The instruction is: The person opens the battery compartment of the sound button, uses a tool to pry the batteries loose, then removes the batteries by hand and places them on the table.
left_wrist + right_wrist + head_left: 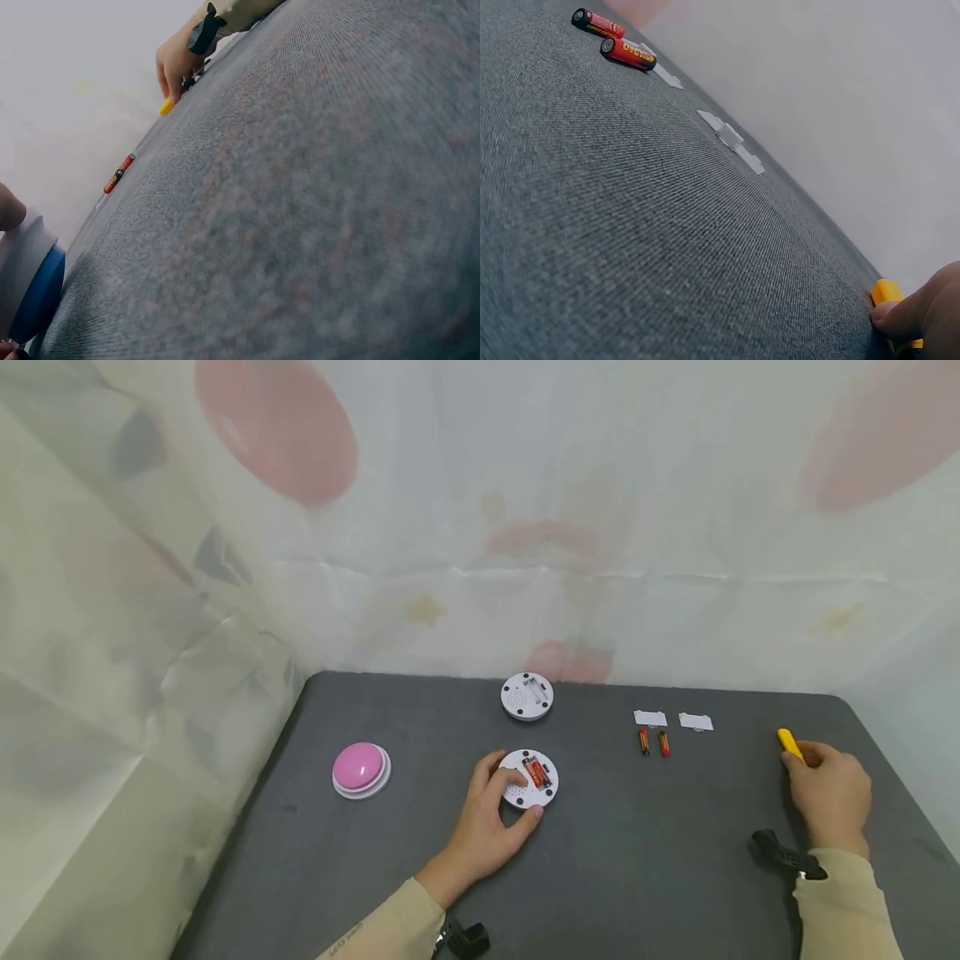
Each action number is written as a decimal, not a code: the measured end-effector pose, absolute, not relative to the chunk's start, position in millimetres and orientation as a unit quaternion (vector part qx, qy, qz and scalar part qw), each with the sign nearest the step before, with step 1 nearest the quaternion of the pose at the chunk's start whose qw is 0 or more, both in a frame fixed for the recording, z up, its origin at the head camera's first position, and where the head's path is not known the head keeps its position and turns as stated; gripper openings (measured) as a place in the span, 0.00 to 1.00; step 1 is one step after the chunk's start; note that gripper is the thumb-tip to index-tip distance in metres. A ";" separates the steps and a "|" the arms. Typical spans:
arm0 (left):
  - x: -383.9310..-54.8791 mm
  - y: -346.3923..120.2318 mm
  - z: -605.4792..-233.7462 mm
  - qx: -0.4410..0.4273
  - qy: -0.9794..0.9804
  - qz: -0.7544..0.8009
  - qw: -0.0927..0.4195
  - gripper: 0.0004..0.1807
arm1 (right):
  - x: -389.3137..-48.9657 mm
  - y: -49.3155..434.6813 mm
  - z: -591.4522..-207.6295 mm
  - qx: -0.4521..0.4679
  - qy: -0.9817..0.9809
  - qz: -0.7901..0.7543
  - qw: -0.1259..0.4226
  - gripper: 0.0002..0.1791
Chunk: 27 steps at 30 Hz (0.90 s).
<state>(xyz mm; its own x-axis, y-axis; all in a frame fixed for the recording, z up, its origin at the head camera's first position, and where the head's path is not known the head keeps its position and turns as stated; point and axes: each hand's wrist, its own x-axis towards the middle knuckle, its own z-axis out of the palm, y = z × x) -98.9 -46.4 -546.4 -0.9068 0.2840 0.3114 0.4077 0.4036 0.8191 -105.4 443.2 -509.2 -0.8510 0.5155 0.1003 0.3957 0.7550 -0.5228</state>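
Observation:
My left hand (487, 831) grips a round white push button (516, 795) by its edge, underside up. Two red-and-black batteries (536, 772) lie in its open battery slot. In the left wrist view its blue dome (41, 292) faces down against the table. Far to the right, my right hand (831, 793) pinches a yellow-handled tool (789, 742) at the table. In the right wrist view the yellow handle (886, 290) shows beside the thumb, with a dark part below; the fingers hide the rest.
Behind the held button lies another white button (527, 697), its battery slot bare. A pink-domed button (358, 767) stands upright at left. Two loose batteries (654, 743) lie before two white battery covers (650, 718). A patterned sheet (450, 527) hangs behind the dark table (622, 877).

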 end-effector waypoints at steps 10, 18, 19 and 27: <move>-97.8 -45.1 -545.4 -0.209 -0.838 -0.499 0.074 0.20 | -108.7 443.3 -506.6 -0.253 -0.926 0.255 0.113 0.32; -96.5 -42.0 -543.1 -0.223 -0.834 -0.501 0.065 0.21 | -121.1 390.4 -502.5 -0.174 -0.888 0.289 0.312 0.26; -96.3 -42.1 -542.7 -0.224 -0.833 -0.502 0.063 0.21 | -124.0 378.4 -502.4 -0.134 -0.884 0.294 0.340 0.22; -95.0 -43.4 -542.6 -0.228 -0.833 -0.499 0.066 0.20 | -131.4 273.6 -503.7 0.198 -0.859 0.366 0.298 0.16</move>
<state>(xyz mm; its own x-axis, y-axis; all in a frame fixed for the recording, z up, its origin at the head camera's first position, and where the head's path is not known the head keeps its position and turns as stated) -95.0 -43.4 -542.6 -0.8869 0.3146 0.3383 0.4466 0.3969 0.8018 -131.4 273.6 -503.7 -0.7435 -0.1223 0.6574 -0.5587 0.6539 -0.5102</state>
